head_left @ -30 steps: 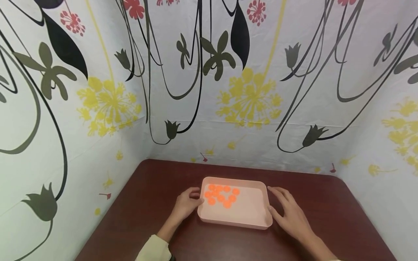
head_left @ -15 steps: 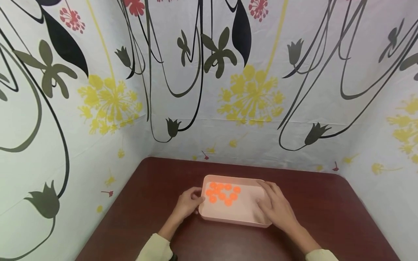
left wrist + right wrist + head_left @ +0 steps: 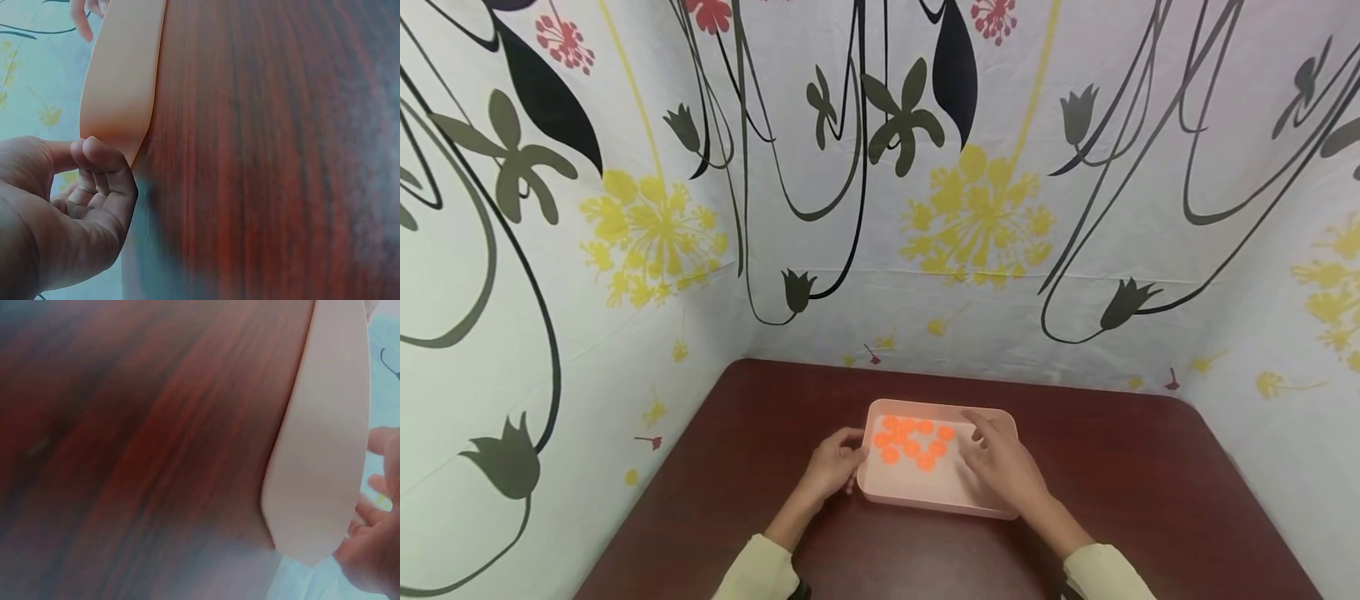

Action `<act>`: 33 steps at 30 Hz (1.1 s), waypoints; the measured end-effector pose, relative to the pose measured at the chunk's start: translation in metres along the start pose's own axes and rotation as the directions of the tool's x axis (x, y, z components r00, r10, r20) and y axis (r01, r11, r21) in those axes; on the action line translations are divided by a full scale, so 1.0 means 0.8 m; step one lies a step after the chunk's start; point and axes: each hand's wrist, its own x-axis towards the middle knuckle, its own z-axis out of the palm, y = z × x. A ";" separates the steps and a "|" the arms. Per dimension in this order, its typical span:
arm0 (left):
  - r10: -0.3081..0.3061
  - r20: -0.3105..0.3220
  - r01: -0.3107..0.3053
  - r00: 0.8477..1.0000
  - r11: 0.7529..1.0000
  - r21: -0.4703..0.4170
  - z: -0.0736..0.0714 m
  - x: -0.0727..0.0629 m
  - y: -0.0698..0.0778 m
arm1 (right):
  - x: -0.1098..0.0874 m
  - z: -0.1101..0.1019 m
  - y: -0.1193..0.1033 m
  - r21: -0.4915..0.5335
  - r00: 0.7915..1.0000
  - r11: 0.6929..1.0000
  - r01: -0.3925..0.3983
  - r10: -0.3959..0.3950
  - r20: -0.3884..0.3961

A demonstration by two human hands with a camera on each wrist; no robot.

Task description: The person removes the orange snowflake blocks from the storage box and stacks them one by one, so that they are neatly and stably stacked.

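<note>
A shallow pale pink tray (image 3: 917,497) lies on the table with several round, bright orange pieces (image 3: 927,461) in its left and middle part; they look like carrot slices, but their kind is not certain. At the tray's left end my left hand (image 3: 831,463) holds the rim, thumb on the edge and fingers curled against the outer wall, as the left wrist view shows with the hand (image 3: 75,212) at the corner. My right hand (image 3: 1006,465) is over the tray's right half, fingers pointing toward the pieces and apart from them. Part of it hides behind the tray wall (image 3: 319,437) in the right wrist view.
The dark red-brown wood table (image 3: 805,396) extends around the tray on all sides. White cloth (image 3: 850,208) with a flower pattern hangs behind the table and along both sides.
My right hand has moved left, from outside the tray's right edge to over its inside. The left hand stays at the left end; the orange pieces lie as before.
</note>
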 end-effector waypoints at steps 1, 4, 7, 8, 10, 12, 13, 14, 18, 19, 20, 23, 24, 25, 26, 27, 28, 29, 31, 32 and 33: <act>0.000 -0.001 0.000 1.000 1.000 -0.004 0.000 0.000 0.000 | 0.003 0.002 -0.002 0.006 1.000 1.000 -0.011 0.011 0.011; 0.000 -0.001 0.000 1.000 1.000 -0.011 0.000 0.000 0.001 | 0.013 0.009 -0.004 0.020 0.999 1.000 -0.018 0.017 0.041; -0.006 -0.004 0.006 1.000 1.000 -0.015 0.000 0.001 0.001 | 0.022 0.016 -0.003 0.011 0.997 1.000 -0.028 0.028 0.071; -0.008 -0.004 0.008 1.000 1.000 -0.017 0.000 0.001 0.001 | 0.025 0.019 -0.002 0.013 0.996 0.999 -0.038 0.036 0.082; -0.014 -0.004 0.014 1.000 1.000 -0.017 0.001 0.001 0.000 | 0.030 0.023 -0.001 0.013 0.992 0.997 -0.070 0.068 0.102; -0.016 -0.003 0.016 1.000 1.000 -0.020 0.001 0.002 0.000 | 0.034 0.026 0.001 0.028 0.987 0.993 -0.111 0.106 0.122; -0.016 -0.003 0.016 1.000 1.000 -0.019 0.002 0.002 0.000 | 0.036 0.027 0.002 0.038 0.984 0.991 -0.127 0.121 0.134; -0.014 -0.002 0.014 1.000 1.000 -0.019 0.002 0.003 0.000 | 0.038 0.028 0.002 0.049 0.980 0.989 -0.142 0.134 0.146; -0.001 -0.004 0.001 1.000 1.000 -0.019 0.002 0.003 -0.002 | 0.043 0.031 0.003 0.118 0.969 0.979 -0.165 0.139 0.205; -0.002 -0.005 0.002 1.000 1.000 -0.017 0.002 0.004 -0.003 | 0.044 0.032 0.003 0.132 0.967 0.978 -0.163 0.132 0.217; 0.000 -0.004 0.000 1.000 1.000 -0.018 0.003 0.004 -0.003 | 0.045 0.033 0.003 0.139 0.965 0.977 -0.163 0.128 0.228; -0.006 -0.004 0.006 1.000 1.000 -0.016 0.004 0.005 -0.004 | 0.045 0.035 0.003 0.117 0.962 0.983 -0.144 0.111 0.248; -0.006 -0.003 0.006 1.000 1.000 -0.017 0.004 0.006 -0.004 | 0.046 0.036 0.003 0.102 0.961 0.985 -0.141 0.111 0.254; -0.005 -0.002 0.005 1.000 1.000 -0.016 0.004 0.006 -0.004 | 0.046 0.036 0.002 0.090 0.959 0.986 -0.140 0.112 0.262; -0.002 0.000 0.002 1.000 1.000 -0.017 0.004 0.006 -0.004 | 0.046 0.036 0.001 0.076 0.957 0.988 -0.138 0.113 0.269; -0.001 0.003 0.001 1.000 1.000 -0.017 0.004 0.005 -0.004 | 0.047 0.036 0.000 0.064 0.954 0.988 -0.138 0.116 0.275; 0.001 0.005 0.000 1.000 1.000 -0.019 0.004 0.005 -0.004 | 0.047 0.036 -0.001 0.054 0.952 0.989 -0.139 0.118 0.282; 0.002 0.005 -0.002 1.000 1.000 -0.019 0.004 0.005 -0.003 | 0.047 0.035 -0.003 0.048 0.949 0.989 -0.143 0.123 0.289; 0.005 0.006 -0.005 1.000 1.000 -0.022 0.003 0.004 -0.003 | 0.047 0.035 -0.005 0.040 0.946 0.988 -0.147 0.129 0.297; 0.005 0.006 -0.005 1.000 1.000 -0.024 0.003 0.004 -0.003 | 0.047 0.036 -0.005 0.038 0.945 0.988 -0.148 0.130 0.300; 0.006 0.005 -0.006 1.000 1.000 -0.025 0.003 0.004 -0.002 | 0.047 0.037 -0.005 0.035 0.945 0.988 -0.149 0.131 0.301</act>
